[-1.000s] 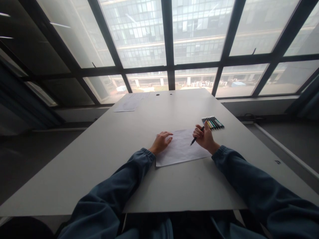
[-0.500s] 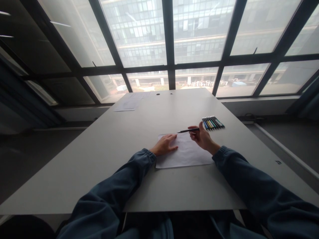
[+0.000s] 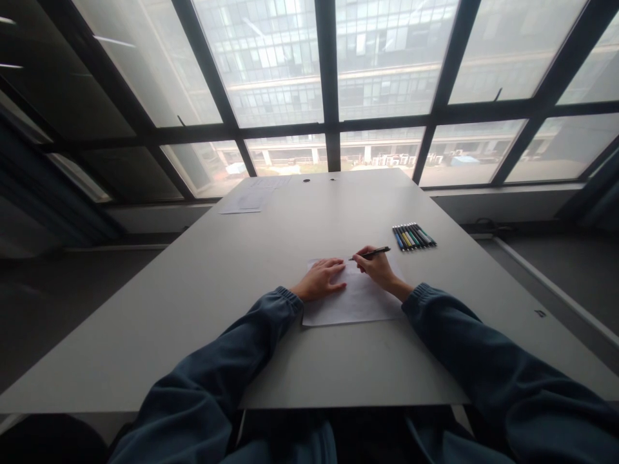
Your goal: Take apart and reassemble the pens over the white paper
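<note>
A white sheet of paper (image 3: 358, 306) lies on the table before me. My left hand (image 3: 320, 280) rests flat on its left part, fingers stretched out and slightly spread. Over the upper part of the sheet, my right hand (image 3: 377, 268) is closed around a dark pen (image 3: 376, 252) in a writing grip. The pen slants, its tip low at the paper near my left fingertips; whether it touches the sheet I cannot tell. Beyond my right hand lies a row of several pens (image 3: 414, 237) with dark, blue, yellow and green barrels, side by side.
The white table (image 3: 193, 328) reaches toward a large window. More printed sheets (image 3: 246, 198) lie at its far left. A small dark round spot (image 3: 306, 181) shows near the far edge, and a small dark mark (image 3: 540, 314) at the right edge.
My right hand has moved left and shifted its fingers along the pen into a writing grip, with the pen's back end now tilted up. My left hand has stayed in place.
</note>
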### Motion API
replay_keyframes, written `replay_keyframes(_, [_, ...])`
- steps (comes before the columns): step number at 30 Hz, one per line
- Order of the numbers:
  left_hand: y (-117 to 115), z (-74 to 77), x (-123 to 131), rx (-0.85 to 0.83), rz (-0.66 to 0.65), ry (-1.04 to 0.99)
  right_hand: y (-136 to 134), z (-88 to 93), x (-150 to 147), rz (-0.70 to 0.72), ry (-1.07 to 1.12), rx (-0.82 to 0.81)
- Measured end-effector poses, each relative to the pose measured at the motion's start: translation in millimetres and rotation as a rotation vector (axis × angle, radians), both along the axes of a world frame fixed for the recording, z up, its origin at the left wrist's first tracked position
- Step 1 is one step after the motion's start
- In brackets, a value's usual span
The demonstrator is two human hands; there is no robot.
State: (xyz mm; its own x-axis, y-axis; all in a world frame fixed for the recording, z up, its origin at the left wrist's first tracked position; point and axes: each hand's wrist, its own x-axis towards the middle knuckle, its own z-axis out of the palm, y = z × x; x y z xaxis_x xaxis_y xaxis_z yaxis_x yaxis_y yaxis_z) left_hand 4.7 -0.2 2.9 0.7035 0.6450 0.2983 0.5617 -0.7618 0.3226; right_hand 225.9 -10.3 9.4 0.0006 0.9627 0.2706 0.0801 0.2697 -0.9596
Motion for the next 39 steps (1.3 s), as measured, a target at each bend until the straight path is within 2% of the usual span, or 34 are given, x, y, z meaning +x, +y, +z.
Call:
replay_keyframes(6, [0.5,0.9,2.3,-0.017,0.010,-0.008,1.0,-8.8,-0.4,-0.020,-0.217,-0.020])
replay_keyframes(14, [0.4,2.0,5.0,-0.004,0.017,-0.046,1.6,-9.5,1.6,-0.040,-0.320,0.005])
replay_keyframes(18, [-0.4,4.8,5.4,0.001,0.012,-0.031,3.8,-10.1,0.4,-0.103,-0.401,0.066])
replay_keyframes(23, [0.7,4.0,4.8,0.014,0.005,-0.010,5.9,-10.0,-1.6,-0.162,-0.432,0.089])
replay_keyframes(26, [-0.7,6.0,4.9,0.020,0.006,-0.005,3.1,-8.6,-1.0,-0.168,-0.366,0.106])
replay_keyframes(29, [-5.4,13.3,6.1,0.044,0.056,-0.103,-4.1,-5.2,2.7,-0.122,-0.300,0.190])
replay_keyframes(32, [-10.9,21.4,8.1,0.063,0.084,-0.298,-11.9,-1.7,5.8,0.001,-0.430,0.301])
replay_keyframes(35, [-15.5,25.0,10.5,0.001,-0.044,-0.393,-16.1,-0.6,3.8,0.046,-0.622,0.359])
replay_keyframes(39, [-21.1,26.5,14.4,-0.106,-0.266,-0.318,-16.0,-2.0,-2.4,0.076,-0.720,0.325])
